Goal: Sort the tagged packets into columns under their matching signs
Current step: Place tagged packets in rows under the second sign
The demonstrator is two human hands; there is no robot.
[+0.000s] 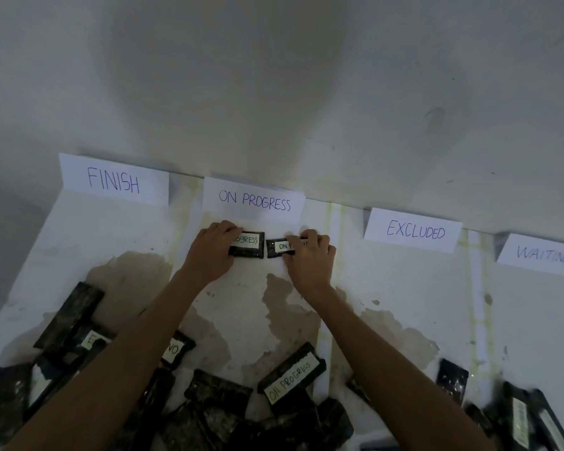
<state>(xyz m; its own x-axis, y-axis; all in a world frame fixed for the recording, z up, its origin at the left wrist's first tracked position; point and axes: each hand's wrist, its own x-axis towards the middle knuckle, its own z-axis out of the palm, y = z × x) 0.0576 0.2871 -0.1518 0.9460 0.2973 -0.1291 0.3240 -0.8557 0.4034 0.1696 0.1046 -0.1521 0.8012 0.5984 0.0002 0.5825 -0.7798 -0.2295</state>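
Observation:
Two black packets with white "ON PROGRESS" tags lie side by side just below the ON PROGRESS sign (254,200). My left hand (210,247) holds the left packet (249,247) by its left end, fingers curled over its top edge. My right hand (310,255) grips the right packet (279,248), covering its right half. Along the back wall stand the FINISH sign (113,180), the EXCLUDED sign (415,230) and the WAITING sign (543,255). Another "ON PROGRESS" packet (290,374) lies loose near the front.
A heap of several black packets (209,405) covers the near left and centre of the white stained surface (404,288). More packets (521,415) lie at the near right. The wall rises right behind the signs.

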